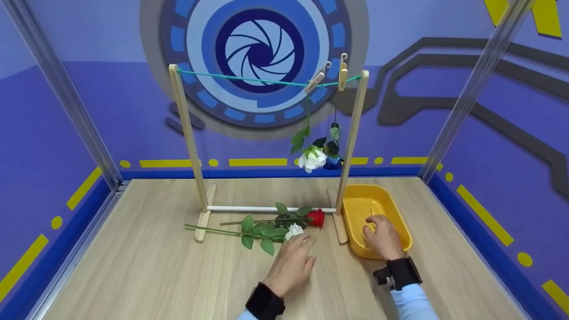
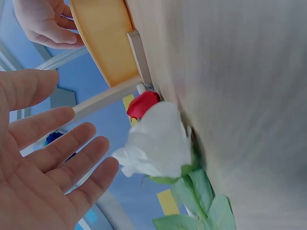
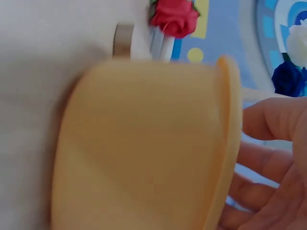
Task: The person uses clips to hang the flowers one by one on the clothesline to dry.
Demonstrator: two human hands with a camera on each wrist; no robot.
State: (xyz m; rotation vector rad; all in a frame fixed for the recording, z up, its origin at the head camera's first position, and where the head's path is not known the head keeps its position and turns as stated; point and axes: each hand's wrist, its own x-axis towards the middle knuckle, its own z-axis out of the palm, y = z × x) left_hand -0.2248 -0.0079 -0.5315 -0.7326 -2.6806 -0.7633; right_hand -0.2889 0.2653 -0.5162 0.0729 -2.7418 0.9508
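My left hand (image 1: 291, 264), fingers spread, hovers beside a white rose (image 1: 294, 231) lying on the table. In the left wrist view, the white bloom (image 2: 158, 141) stands just past those fingers. Behind it lies a red rose (image 1: 316, 218), its stem roughly parallel to the white one's. My right hand (image 1: 383, 238) reaches over the near right rim of a yellow bin (image 1: 402, 222); thumb and index finger are apart. Something small and yellowish (image 1: 372, 226) shows by those fingers, its kind unclear. The bin wall (image 3: 144, 143) hides some right fingertips in the right wrist view.
A wooden frame (image 1: 189, 133) carries a green line (image 1: 240, 78). Two wooden clothespins (image 1: 314, 82) sit towards its right end. A white rose (image 1: 312, 159) and a dark blue rose (image 1: 332, 161) hang head down below them. A white bar (image 1: 249, 208) joins the frame's feet.
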